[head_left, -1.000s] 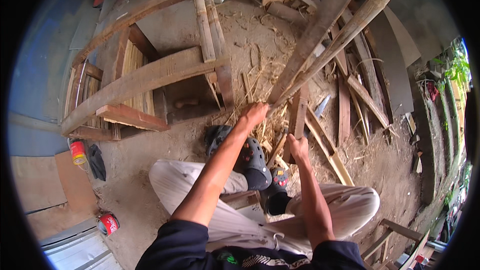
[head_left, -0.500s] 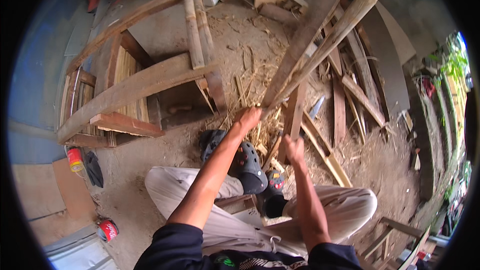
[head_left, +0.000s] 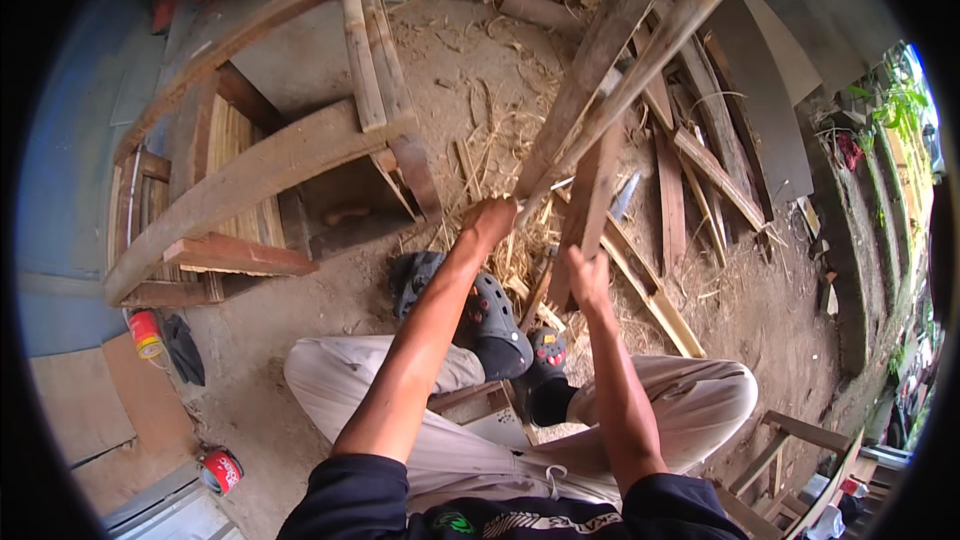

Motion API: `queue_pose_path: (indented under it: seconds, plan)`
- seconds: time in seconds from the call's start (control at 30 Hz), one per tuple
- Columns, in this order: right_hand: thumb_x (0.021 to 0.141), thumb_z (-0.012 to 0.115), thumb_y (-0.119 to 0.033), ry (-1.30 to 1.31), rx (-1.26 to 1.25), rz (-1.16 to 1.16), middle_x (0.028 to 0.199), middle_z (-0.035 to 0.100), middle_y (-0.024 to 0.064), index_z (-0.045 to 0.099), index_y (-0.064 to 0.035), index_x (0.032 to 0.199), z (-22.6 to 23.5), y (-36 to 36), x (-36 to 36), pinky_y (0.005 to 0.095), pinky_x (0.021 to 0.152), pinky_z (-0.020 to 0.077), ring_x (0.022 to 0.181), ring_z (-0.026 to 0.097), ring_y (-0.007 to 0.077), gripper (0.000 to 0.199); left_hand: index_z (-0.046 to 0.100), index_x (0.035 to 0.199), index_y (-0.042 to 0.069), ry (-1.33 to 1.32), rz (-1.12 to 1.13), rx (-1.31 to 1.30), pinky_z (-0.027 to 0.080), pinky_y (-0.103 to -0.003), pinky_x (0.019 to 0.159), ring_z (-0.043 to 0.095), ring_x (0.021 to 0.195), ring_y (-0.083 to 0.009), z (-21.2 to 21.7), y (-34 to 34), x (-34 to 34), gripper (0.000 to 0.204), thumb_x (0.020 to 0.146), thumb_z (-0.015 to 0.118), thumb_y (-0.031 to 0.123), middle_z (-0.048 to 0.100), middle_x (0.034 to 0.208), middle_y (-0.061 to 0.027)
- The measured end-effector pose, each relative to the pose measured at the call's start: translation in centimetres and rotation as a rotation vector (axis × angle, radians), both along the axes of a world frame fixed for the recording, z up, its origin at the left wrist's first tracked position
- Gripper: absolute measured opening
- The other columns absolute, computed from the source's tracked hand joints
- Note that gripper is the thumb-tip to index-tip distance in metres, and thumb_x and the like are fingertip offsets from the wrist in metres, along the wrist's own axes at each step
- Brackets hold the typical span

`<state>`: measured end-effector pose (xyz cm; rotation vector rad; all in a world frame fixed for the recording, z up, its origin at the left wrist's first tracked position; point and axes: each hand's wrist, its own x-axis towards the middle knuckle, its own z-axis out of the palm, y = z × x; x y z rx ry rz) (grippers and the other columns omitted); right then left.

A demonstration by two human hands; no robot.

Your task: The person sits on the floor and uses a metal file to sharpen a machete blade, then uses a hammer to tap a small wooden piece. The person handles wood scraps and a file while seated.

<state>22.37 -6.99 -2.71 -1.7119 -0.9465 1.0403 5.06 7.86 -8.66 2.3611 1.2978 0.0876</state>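
My left hand is closed at the lower end of a long rough plank. A paler, rounded wooden pole slants up to the right beside it, and the two converge near that hand. Whether the fingers also grip the pole is hidden. Lower and to the right, my right hand is wrapped round the lower part of a shorter brown board, which crosses beneath the long pieces. Thin wood shavings litter the ground under my hands, close to my dark clogs.
A wooden frame with curved rails stands at left. Several loose boards lie at right, next to a grey sheet. A pale grooved strip lies near my right knee. Two red cans are at lower left.
The view has shifted a little, so the frame sits further left. The long plank and pole have shifted slightly up and left. Both hands keep their holds.
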Motion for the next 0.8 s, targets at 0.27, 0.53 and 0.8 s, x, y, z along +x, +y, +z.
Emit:
queue_pose_path:
  seconds: [0.27, 0.53, 0.8]
  plan:
    - [0.083, 0.061, -0.016, 0.019, 0.044, -0.163, 0.084, 0.063, 0.0076, 0.06, 0.0023, 0.102, -1.3, -0.9, -1.9, 0.0306, 0.061, 0.048, 0.072, 0.059, 0.0135, 0.027, 0.068, 0.089, 0.003, -0.094, 0.018, 0.15, 0.055, -0.042, 0.058, 0.07, 0.069, -0.0305, -0.8, -1.9, -0.3, 0.02, 0.093, 0.055, 0.018, 0.069, 0.075, -0.0188]
    - [0.085, 0.06, -0.023, -0.047, 0.203, -0.113, 0.078, 0.062, 0.0081, 0.06, 0.0047, 0.091, 0.7, 0.8, 2.5, 0.0305, 0.054, 0.0461, 0.066, 0.058, 0.016, 0.028, 0.067, 0.09, 0.008, -0.112, 0.093, 0.036, 0.054, -0.046, 0.064, 0.07, 0.071, -0.0314, -0.9, -1.1, 0.6, 0.02, 0.091, 0.052, 0.022, 0.07, 0.078, -0.0171]
    - [0.08, 0.064, -0.03, -0.17, -0.282, -0.032, 0.082, 0.063, 0.0075, 0.062, 0.0054, 0.102, -4.4, -1.5, -2.2, 0.0338, 0.065, 0.0482, 0.072, 0.059, 0.0148, 0.042, 0.059, 0.094, 0.01, 0.247, -0.065, 0.031, 0.054, -0.029, 0.055, 0.065, 0.067, -0.0131, -1.6, -0.5, 1.3, 0.012, 0.095, 0.05, 0.018, 0.065, 0.078, -0.0097]
